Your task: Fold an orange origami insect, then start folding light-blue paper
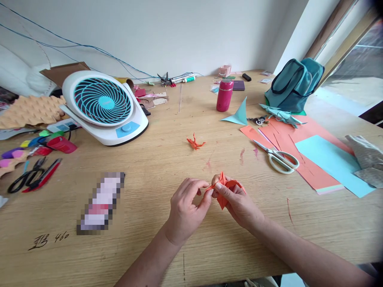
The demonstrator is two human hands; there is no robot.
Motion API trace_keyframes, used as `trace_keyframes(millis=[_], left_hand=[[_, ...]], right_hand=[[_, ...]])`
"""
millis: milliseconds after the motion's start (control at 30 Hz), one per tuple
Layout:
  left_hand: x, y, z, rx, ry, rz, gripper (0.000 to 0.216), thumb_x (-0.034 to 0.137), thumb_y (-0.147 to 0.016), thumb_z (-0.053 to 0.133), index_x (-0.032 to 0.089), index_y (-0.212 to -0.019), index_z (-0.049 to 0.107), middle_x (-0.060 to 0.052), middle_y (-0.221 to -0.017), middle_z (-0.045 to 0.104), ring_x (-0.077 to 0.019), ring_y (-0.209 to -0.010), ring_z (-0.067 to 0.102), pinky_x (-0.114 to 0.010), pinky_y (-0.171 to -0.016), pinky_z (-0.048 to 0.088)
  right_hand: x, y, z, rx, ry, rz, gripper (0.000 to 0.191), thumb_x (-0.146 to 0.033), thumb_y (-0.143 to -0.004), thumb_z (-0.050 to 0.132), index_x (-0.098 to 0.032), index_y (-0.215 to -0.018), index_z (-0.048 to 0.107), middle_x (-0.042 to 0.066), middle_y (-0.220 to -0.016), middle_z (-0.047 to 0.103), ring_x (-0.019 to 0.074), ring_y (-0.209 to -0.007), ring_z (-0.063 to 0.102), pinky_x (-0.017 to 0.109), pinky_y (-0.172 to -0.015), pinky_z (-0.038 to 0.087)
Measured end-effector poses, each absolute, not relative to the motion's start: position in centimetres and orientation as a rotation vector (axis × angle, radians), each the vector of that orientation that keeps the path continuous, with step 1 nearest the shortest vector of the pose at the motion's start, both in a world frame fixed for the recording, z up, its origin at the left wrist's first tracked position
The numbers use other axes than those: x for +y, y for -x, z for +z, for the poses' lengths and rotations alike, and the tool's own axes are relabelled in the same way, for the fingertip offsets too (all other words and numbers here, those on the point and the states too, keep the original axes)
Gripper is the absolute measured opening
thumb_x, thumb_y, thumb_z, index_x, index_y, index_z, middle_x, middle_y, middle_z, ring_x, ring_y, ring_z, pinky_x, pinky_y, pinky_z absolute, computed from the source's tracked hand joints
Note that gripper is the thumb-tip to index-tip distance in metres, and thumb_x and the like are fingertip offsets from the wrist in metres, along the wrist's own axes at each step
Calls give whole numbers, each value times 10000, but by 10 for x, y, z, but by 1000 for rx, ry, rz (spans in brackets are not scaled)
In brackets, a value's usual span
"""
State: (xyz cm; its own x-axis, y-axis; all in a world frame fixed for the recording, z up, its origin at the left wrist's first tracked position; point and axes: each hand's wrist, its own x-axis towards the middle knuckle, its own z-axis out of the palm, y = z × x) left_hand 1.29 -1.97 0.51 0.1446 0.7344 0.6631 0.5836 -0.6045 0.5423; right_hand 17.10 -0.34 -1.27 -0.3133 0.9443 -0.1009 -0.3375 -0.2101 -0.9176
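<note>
A wooden table [143, 175] stands against a white wall [179, 36]. One folded orange paper piece [222, 192] is held over the table: the right hand [239, 201] clamps its body, thumb on top, and the left hand [188, 203] pinches its pointed left end, thumb and forefinger together. Count on the table: one fan [103, 103], one pink flask [224, 95], one pair of white-handled scissors [271, 151], two folded blue paper pieces [238, 115].

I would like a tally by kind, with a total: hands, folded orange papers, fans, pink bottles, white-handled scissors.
Hands: 2 (left hand, right hand)
Folded orange papers: 2 (held paper, small paper)
Fan: 1
Pink bottle: 1
White-handled scissors: 1
Total: 7
</note>
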Motion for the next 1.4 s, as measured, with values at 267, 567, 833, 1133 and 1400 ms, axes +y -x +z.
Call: trace_keyframes(millis=[267,567,833,1133,1400], left_hand=[[-21,-15,8,1332,-1923,1394,111,87,-871,639,183,-825,669,9,-754,707,-102,-650,637,-222,-660,517],[-23,-15,7,1380,-1791,1374,87,116,-856,684,191,-826,719,7,-754,754,-116,-641,682,-221,-638,547],[-23,-16,9,1387,-1872,1398,121,75,-857,673,190,-825,697,19,-753,739,-102,-642,671,-209,-646,541],[-19,-12,3,1195,-2111,1473,121,88,-910,643,208,-921,659,-4,-823,737,-130,-742,691,-250,-724,551],[-18,-10,4,1137,-2162,1441,152,51,-911,630,202,-925,646,-3,-837,715,-120,-770,666,-242,-737,535]], right_hand=[[-3,-173,-12,-1146,917,1572,365,-553,-855,716,-205,-802,618,-14,-700,524,146,-679,443,279,-630,344],[-4,-171,-1,-1252,980,1433,364,-551,-858,706,-214,-763,606,-35,-654,441,137,-611,356,284,-581,307],[-4,-171,-7,-1209,1015,1477,370,-560,-867,694,-212,-771,610,-16,-680,498,149,-650,410,291,-615,336],[-1,-171,-16,-899,856,1868,383,-566,-796,769,-207,-763,639,8,-711,547,169,-696,506,319,-708,422],[-1,-172,-14,-899,831,1893,396,-554,-784,784,-199,-719,622,-5,-684,527,147,-680,465,290,-684,380]])
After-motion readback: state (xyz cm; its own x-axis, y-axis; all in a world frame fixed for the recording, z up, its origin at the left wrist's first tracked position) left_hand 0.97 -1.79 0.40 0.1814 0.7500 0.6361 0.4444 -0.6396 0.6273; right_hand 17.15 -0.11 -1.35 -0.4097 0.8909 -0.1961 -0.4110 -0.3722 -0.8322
